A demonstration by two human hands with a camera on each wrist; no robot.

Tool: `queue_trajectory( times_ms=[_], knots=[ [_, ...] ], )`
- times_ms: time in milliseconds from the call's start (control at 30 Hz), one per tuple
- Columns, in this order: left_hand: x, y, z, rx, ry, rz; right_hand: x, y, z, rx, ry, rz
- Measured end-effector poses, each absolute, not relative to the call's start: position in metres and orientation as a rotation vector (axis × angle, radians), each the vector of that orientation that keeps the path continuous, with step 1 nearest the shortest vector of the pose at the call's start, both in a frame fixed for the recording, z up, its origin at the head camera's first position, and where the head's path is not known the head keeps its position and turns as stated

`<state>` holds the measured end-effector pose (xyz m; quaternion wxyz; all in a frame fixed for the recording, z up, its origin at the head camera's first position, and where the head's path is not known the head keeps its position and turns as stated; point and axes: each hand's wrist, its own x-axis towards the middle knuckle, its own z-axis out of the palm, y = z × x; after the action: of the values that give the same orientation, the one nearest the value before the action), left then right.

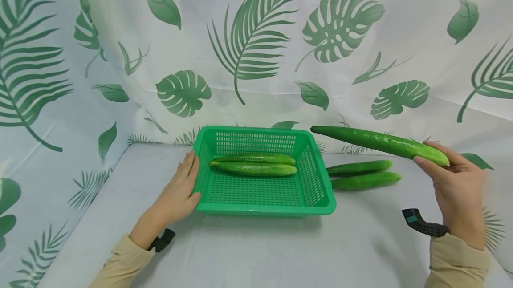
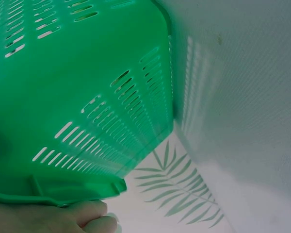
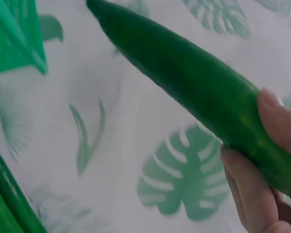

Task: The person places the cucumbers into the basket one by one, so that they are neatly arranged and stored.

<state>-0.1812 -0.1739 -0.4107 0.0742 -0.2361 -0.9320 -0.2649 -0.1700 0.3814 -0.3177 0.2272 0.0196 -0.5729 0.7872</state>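
A green plastic basket (image 1: 264, 210) with slotted walls stands on the white surface. Two cucumbers (image 1: 254, 169) lie side by side in it, toward its back. My left hand (image 1: 176, 194) rests against the basket's left rim, fingers straight; the left wrist view shows its fingers (image 2: 89, 213) beside the rim. Out to the right, my right hand (image 1: 458, 181) pinches a cucumber (image 1: 376, 140) near its paler end, between thumb and fingers. That cucumber (image 3: 184, 73) is held up in the air, its dark tip pointing left toward the basket.
Two more cucumbers (image 1: 364, 181) lie on the surface just right of the basket, their left ends hidden by its rim. Behind stands a white leaf-print curtain (image 1: 272, 92), close to the basket's back; it also runs along the left side.
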Motion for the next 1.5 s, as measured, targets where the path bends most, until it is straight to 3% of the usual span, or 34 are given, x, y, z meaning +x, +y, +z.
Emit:
queue_trajectory(
  times_ms=[267,767,1500],
  knots=[
    [-0.18,-0.173,-0.409,-0.706,-2.804,-0.793,-0.188,0.314,-0.321,0.157,-1.69,2.198],
    [-0.181,-0.173,-0.412,-0.705,-2.803,-0.793,-0.198,0.196,-0.353,0.063,-2.35,2.057],
    [-0.18,-0.173,-0.41,-0.707,-2.801,-0.803,-0.203,0.173,-0.378,0.074,-2.855,1.912]
  ],
)
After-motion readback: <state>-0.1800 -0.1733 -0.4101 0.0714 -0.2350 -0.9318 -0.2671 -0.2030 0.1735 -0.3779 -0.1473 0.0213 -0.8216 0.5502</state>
